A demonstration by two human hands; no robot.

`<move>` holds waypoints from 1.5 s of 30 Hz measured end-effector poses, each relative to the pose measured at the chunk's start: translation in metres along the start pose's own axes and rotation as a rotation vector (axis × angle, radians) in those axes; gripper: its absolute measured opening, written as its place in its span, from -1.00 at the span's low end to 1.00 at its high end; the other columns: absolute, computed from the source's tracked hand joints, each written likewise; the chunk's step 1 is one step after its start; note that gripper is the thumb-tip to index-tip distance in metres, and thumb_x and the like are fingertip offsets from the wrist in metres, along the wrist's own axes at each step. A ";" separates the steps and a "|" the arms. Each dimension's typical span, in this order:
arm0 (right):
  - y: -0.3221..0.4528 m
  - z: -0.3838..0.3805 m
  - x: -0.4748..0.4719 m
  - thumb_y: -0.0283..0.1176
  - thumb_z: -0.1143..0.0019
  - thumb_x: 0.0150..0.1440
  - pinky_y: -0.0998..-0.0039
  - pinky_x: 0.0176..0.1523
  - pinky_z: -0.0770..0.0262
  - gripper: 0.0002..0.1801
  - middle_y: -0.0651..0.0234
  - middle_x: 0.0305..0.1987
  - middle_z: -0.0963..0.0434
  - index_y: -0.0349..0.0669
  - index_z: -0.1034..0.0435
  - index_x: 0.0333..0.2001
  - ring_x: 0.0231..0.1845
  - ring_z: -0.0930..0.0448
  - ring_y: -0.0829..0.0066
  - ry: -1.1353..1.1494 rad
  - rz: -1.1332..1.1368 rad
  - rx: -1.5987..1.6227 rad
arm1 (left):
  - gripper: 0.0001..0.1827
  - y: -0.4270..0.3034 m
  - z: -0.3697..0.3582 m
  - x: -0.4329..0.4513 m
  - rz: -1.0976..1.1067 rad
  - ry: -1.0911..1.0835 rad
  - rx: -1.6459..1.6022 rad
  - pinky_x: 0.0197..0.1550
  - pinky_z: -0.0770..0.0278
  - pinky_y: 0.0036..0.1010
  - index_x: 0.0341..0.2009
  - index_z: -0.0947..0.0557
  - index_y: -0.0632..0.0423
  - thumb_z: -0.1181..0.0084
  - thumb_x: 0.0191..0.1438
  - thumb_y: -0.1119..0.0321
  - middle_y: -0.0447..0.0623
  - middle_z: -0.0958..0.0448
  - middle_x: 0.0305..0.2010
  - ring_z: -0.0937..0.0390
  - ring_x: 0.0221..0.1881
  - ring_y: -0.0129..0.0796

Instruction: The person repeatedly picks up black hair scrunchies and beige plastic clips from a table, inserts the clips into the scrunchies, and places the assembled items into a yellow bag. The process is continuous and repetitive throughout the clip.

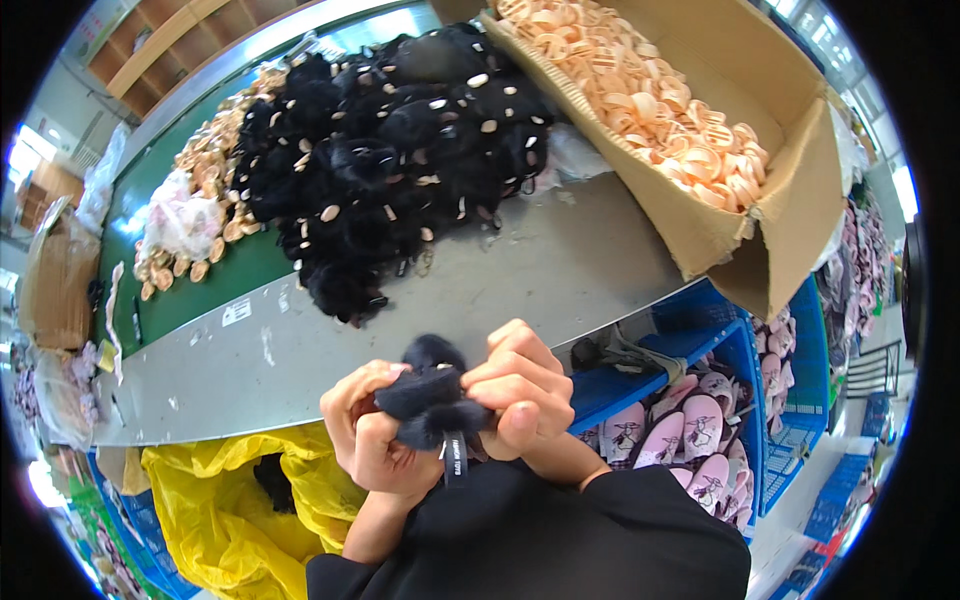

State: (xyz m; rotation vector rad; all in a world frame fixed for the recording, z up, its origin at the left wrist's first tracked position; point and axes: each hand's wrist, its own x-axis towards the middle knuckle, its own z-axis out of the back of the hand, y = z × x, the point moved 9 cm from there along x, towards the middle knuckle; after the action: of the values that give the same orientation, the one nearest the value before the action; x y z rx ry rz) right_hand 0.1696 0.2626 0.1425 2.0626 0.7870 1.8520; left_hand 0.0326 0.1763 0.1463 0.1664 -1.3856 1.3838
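Note:
Between my two hands is a black plush piece (427, 390) with fluffy lobes and a black fabric tag bearing white writing at its lower end. My left hand (379, 431) grips its left side with bent fingers. On the other side, my right hand (521, 390) pinches the plush close to its upper right edge. Both hands are just off the front edge of the grey worktable (495, 277). Farther back on the table lies a large heap of similar black plush pieces (397, 142), dotted with small pale parts. My fingers hide parts of the held piece.
Peach plastic parts (637, 97) fill an open cardboard box (787, 150) at the back right. Peach round pieces (210, 172) lie on the green surface (135, 187) at left. Below are a yellow plastic bag (225, 517) and a blue crate (757, 420) holding pink slippers (701, 435).

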 end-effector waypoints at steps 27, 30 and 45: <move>0.026 -0.074 -0.031 -0.45 -0.23 -0.01 0.19 0.18 -0.54 -0.86 0.51 -0.27 -0.54 -0.03 -0.58 -0.30 -0.15 -0.58 0.46 0.607 0.311 -0.296 | -0.39 0.050 0.039 -0.015 0.387 0.287 -0.336 0.34 -0.32 -0.16 0.18 -0.47 0.26 -0.19 -0.04 0.44 0.39 -0.43 0.25 -0.43 0.29 0.15; 0.031 -0.070 -0.036 -0.45 -0.22 0.10 0.21 0.19 -0.57 -0.90 0.37 -0.17 -0.53 -0.11 -0.57 -0.27 -0.07 -0.61 0.37 0.656 0.359 -0.283 | -0.43 0.063 0.029 -0.030 0.713 0.252 -0.846 0.37 -0.24 -0.20 0.11 -0.43 0.25 -0.32 0.03 0.36 0.38 -0.40 0.27 -0.38 0.32 0.00; -0.323 0.107 0.255 -0.07 -0.24 0.07 0.22 -0.20 -0.56 -0.64 0.16 -0.42 -0.67 -0.15 -0.63 -0.32 -0.32 -0.69 0.24 0.671 -0.352 -1.383 | -0.39 0.096 0.049 -0.042 0.694 0.038 -0.477 0.14 -0.50 -0.39 0.23 -0.33 0.18 -0.25 0.12 0.37 0.15 -0.57 -0.05 -0.53 0.00 -0.24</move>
State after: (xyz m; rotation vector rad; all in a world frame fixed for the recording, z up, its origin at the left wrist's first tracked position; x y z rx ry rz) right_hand 0.2138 0.6846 0.1677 0.4365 -0.1279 1.9187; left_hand -0.0500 0.1441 0.0714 -0.7107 -1.7843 1.5303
